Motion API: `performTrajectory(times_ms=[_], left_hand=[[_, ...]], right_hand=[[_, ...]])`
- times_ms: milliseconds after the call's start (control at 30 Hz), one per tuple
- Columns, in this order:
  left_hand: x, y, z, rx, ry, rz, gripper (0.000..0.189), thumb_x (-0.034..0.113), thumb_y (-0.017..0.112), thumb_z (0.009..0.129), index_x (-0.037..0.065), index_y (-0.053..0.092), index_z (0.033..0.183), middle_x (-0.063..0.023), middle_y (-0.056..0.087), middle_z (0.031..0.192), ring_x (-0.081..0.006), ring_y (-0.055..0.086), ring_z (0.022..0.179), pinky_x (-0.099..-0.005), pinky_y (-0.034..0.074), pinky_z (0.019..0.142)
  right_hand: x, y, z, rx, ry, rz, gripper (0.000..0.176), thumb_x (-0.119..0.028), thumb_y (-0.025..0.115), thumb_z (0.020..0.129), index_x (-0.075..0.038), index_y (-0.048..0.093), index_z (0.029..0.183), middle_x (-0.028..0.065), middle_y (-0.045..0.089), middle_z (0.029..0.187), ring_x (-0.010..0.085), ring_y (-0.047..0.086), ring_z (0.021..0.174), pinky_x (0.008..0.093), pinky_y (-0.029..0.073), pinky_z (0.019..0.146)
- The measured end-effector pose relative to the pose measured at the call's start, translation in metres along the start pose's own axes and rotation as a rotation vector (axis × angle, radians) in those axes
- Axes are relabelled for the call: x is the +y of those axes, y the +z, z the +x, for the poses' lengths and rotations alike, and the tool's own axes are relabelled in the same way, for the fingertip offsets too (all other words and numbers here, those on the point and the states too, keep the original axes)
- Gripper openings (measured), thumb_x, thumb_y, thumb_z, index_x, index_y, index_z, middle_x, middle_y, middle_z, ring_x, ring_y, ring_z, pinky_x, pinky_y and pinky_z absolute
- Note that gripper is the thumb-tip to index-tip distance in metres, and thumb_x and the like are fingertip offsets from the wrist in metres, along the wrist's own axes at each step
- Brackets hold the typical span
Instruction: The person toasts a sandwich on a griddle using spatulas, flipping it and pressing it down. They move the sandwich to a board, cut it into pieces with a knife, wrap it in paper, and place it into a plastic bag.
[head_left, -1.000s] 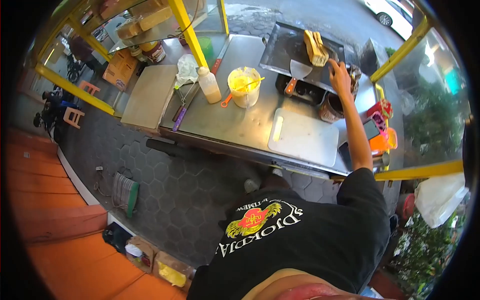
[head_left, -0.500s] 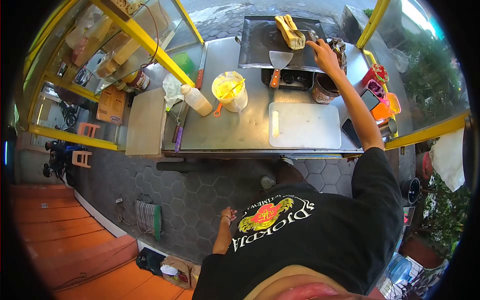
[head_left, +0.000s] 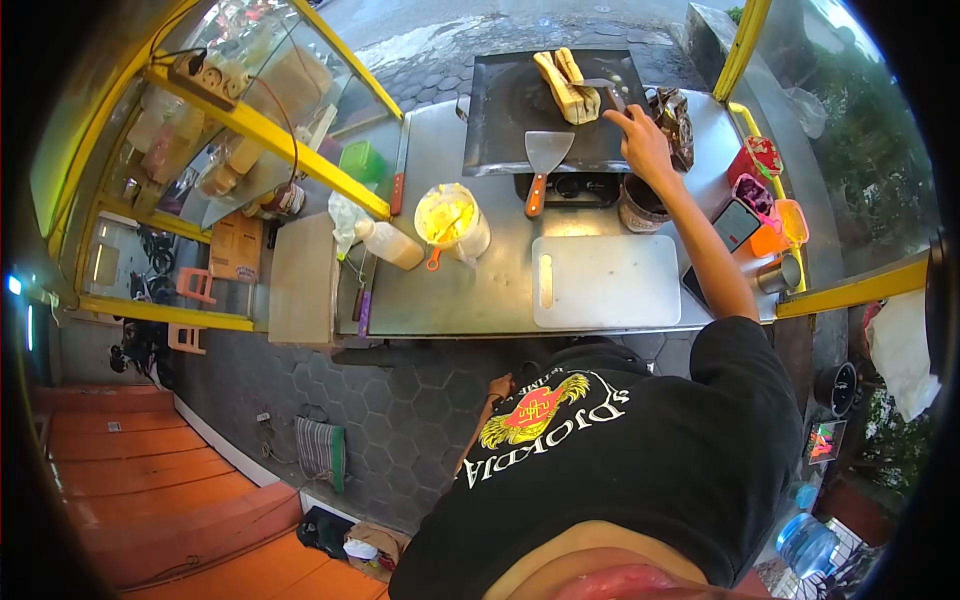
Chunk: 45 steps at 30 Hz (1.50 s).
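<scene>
- Bread (head_left: 567,90) is lying on one dark griddle (head_left: 505,120), showing as two long strips side by side.
- The right hand (head_left: 645,142) is curling closed around the handle of one held spatula (head_left: 590,83), index finger reaching forward; its blade is touching the bread.
- The bread is sitting just ahead and to the left of the right hand, and well ahead of the left hand (head_left: 502,386).
- The left hand is hanging beside the body, below the table (head_left: 480,300); its openness and any hold are too small to tell.
- One second spatula (head_left: 548,150) is resting on the griddle's near edge, its handle pointing back.
- One cutting board (head_left: 610,285), one tub of yellow spread (head_left: 450,222) and one squeeze bottle (head_left: 395,246) are occupying the table.
- Three small containers (head_left: 768,228), red, pink and orange, are standing rightward, near two phones (head_left: 736,225).
</scene>
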<state>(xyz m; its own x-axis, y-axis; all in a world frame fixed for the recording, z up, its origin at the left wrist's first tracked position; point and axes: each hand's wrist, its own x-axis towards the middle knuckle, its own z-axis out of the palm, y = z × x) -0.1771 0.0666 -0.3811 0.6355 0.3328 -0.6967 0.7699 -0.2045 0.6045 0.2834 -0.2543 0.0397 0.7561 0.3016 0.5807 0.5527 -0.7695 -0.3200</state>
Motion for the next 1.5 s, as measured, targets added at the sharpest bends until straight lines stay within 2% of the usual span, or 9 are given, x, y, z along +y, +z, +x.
performTrajectory(times_ms=[67, 100, 233, 767, 900, 1100, 1267, 1433, 1500], left_hand=[[0.029, -0.022, -0.021, -0.026, 0.087, 0.034, 0.043, 0.037, 0.056, 0.097, 0.002, 0.066, 0.074, -0.0067, 0.063, 0.063, -0.0180, 0.059, 0.053, -0.0353, 0.045, 0.048], [0.051, -0.023, -0.031, 0.017, -0.160, -0.170, 0.040, 0.035, 0.056, 0.098, 0.002, 0.068, 0.079, -0.0070, 0.064, 0.065, -0.0177, 0.060, 0.054, -0.0348, 0.046, 0.049], [0.025, -0.002, -0.007, 0.190, -0.144, -0.492, 0.038, 0.035, 0.055, 0.098, 0.003, 0.069, 0.084, -0.0075, 0.066, 0.067, -0.0174, 0.060, 0.055, -0.0341, 0.047, 0.050], [0.053, -0.008, -0.009, 0.062, -0.168, -0.252, 0.038, 0.037, 0.055, 0.099, 0.003, 0.069, 0.088, -0.0074, 0.067, 0.069, -0.0162, 0.061, 0.057, -0.0332, 0.048, 0.052], [0.060, -0.028, 0.001, -0.115, -0.096, -0.037, 0.039, 0.037, 0.055, 0.099, 0.003, 0.069, 0.089, -0.0074, 0.067, 0.070, -0.0160, 0.061, 0.057, -0.0330, 0.049, 0.053], [0.250, -0.121, -0.106, -0.495, 0.141, -0.233, 0.039, 0.041, 0.050, 0.104, 0.008, 0.064, 0.089, -0.0009, 0.064, 0.069, -0.0093, 0.057, 0.056, -0.0248, 0.048, 0.052], [0.363, -0.109, -0.107, -0.316, 0.495, -0.629, 0.040, 0.041, 0.044, 0.106, 0.006, 0.062, 0.104, -0.0032, 0.065, 0.079, -0.0073, 0.058, 0.064, -0.0225, 0.045, 0.055], [0.457, -0.062, -0.088, -0.315, 0.342, -0.842, 0.052, 0.052, 0.045, 0.103, 0.005, 0.058, 0.120, -0.0088, 0.068, 0.091, -0.0090, 0.055, 0.063, -0.0231, 0.043, 0.054], [0.474, -0.058, -0.075, -0.630, 0.315, -0.977, 0.053, 0.055, 0.045, 0.102, 0.007, 0.060, 0.118, -0.0040, 0.065, 0.083, -0.0080, 0.048, 0.054, -0.0224, 0.038, 0.048]], right_hand=[[0.004, 0.000, 0.000, 0.004, 0.014, 0.014, 0.052, 0.006, 0.056, 0.077, -0.017, 0.066, 0.123, 0.0171, 0.057, 0.119, 0.0381, 0.062, 0.104, 0.0453, 0.052, 0.087], [0.009, 0.003, 0.001, 0.053, -0.033, 0.019, 0.050, 0.005, 0.057, 0.077, -0.017, 0.065, 0.121, 0.0156, 0.057, 0.113, 0.0370, 0.062, 0.100, 0.0452, 0.052, 0.083], [0.012, 0.002, 0.000, 0.056, -0.056, 0.039, 0.050, 0.006, 0.059, 0.075, -0.017, 0.065, 0.120, 0.0145, 0.056, 0.108, 0.0362, 0.063, 0.094, 0.0450, 0.053, 0.078], [0.013, -0.003, 0.005, -0.046, 0.023, 0.116, 0.052, 0.005, 0.056, 0.078, -0.018, 0.065, 0.124, 0.0193, 0.056, 0.121, 0.0414, 0.063, 0.099, 0.0477, 0.052, 0.083], [0.017, -0.004, 0.008, 0.002, 0.056, 0.252, 0.043, 0.001, 0.058, 0.082, -0.016, 0.066, 0.121, 0.0144, 0.058, 0.099, 0.0352, 0.063, 0.082, 0.0438, 0.052, 0.073], [0.034, 0.003, 0.007, -0.023, 0.331, 0.656, 0.034, -0.006, 0.060, 0.089, -0.013, 0.066, 0.121, 0.0038, 0.054, 0.072, 0.0164, 0.057, 0.062, 0.0339, 0.048, 0.059], [0.035, 0.006, 0.002, -0.040, 0.495, 0.886, 0.032, -0.008, 0.061, 0.091, -0.013, 0.066, 0.122, -0.0017, 0.054, 0.067, 0.0077, 0.055, 0.054, 0.0271, 0.048, 0.053], [0.037, 0.003, 0.000, -0.047, 0.518, 0.860, 0.031, -0.010, 0.062, 0.091, -0.013, 0.066, 0.122, -0.0002, 0.058, 0.069, 0.0080, 0.059, 0.058, 0.0258, 0.051, 0.053], [0.037, 0.001, -0.001, -0.044, 0.524, 0.854, 0.031, -0.010, 0.063, 0.092, -0.014, 0.066, 0.122, -0.0002, 0.058, 0.069, 0.0080, 0.059, 0.058, 0.0258, 0.051, 0.054]])
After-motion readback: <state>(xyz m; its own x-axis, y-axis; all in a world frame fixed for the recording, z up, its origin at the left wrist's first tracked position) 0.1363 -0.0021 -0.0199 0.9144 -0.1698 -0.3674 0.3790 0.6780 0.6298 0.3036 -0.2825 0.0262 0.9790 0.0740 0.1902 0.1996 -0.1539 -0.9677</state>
